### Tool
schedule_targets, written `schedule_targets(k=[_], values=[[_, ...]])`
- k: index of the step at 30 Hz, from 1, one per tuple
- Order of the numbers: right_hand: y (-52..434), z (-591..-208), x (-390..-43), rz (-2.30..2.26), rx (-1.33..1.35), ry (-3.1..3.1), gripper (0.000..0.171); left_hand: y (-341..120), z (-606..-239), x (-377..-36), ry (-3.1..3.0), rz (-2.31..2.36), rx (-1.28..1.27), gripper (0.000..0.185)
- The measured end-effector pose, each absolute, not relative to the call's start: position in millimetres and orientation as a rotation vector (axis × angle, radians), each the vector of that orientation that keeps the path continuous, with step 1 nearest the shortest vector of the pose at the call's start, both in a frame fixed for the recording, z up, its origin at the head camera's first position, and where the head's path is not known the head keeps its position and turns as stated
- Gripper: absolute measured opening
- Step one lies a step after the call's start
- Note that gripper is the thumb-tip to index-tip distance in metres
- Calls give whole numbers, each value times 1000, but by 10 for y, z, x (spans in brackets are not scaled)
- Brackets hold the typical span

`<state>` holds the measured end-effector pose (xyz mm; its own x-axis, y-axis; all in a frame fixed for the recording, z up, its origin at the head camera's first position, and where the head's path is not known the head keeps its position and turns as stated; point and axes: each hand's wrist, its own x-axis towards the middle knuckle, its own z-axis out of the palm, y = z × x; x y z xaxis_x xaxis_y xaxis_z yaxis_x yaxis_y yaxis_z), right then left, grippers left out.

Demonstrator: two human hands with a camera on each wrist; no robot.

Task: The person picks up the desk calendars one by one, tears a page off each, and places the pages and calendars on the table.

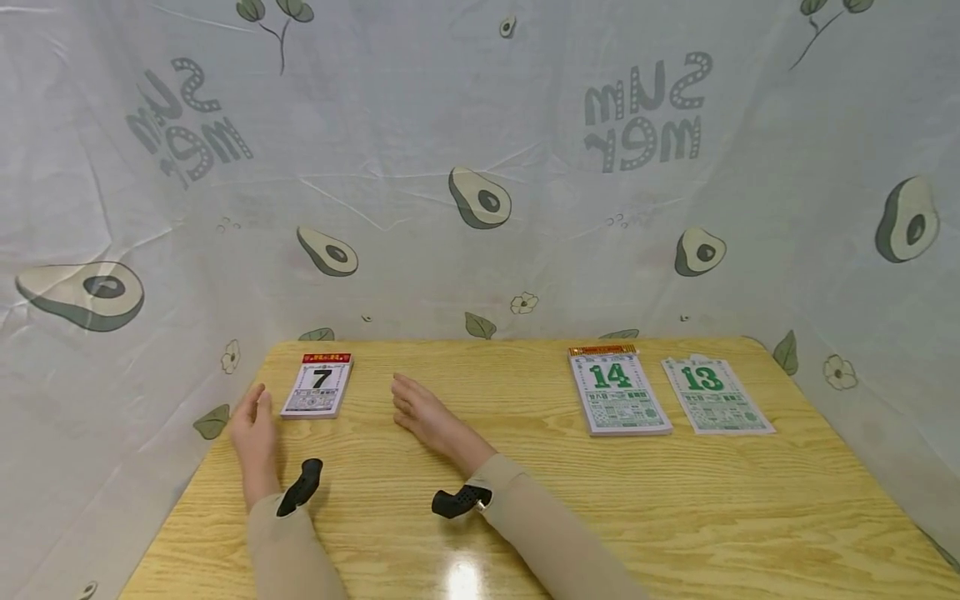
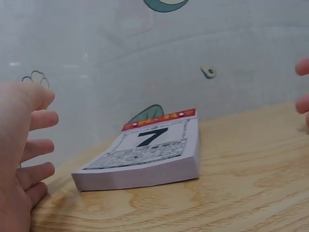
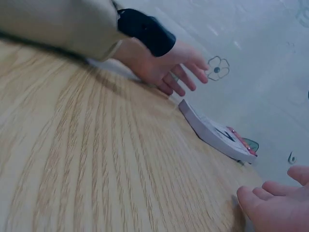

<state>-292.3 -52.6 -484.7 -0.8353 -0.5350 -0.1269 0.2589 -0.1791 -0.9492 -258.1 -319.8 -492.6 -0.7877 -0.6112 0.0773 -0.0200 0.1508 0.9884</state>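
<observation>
Your left hand [image 1: 253, 433] hovers just left of the tear-off calendar pad showing 7 [image 1: 318, 385], fingers straight and spread, holding nothing; the left wrist view shows the left fingers [image 2: 38, 145] apart from the pad's near edge, not touching it. Your right hand [image 1: 420, 412] rests on the wooden table [image 1: 675, 500] to the pad's right, also relaxed and empty, with a clear gap between it and the pad. The pad lies flat near the table's far left corner, its red header strip [image 2: 159, 119] facing the avocado-print curtain [image 1: 480, 200]. As I judge it, the work in hand is closing both hands on this pad, so bring them in evenly from each side, and keep your palms low so your fingers meet the stack's thick edge rather than only the top sheet, which looks thin and could lift or crease. Steady the bound header end if you mean to handle a single page. The pad showing 14 [image 1: 618, 392] and the loose sheet showing 13 [image 1: 714, 396] lie well apart to the right.
</observation>
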Motion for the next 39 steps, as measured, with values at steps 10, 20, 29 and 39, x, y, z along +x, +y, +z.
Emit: schedule_targets(k=[10,20,29,39], values=[[-636,-4934,-3043,-2216,-150,1224,69,-3075,-4948,-2665,-2078,-1625,614,53],[-831,-4970,-3080,-2257,-112,1128,71,-3076,-4989,-2726,-2010,-1664,578,53],[-941,-4938,-3125,-2287,-63,1090,71,-3134,-4972,-2826,-1987,-1710,565,61],[-1104,-4932,-3085,-2273,-43,1034,71,-3153,-4966,-2900,-1973,-1802,547,62]])
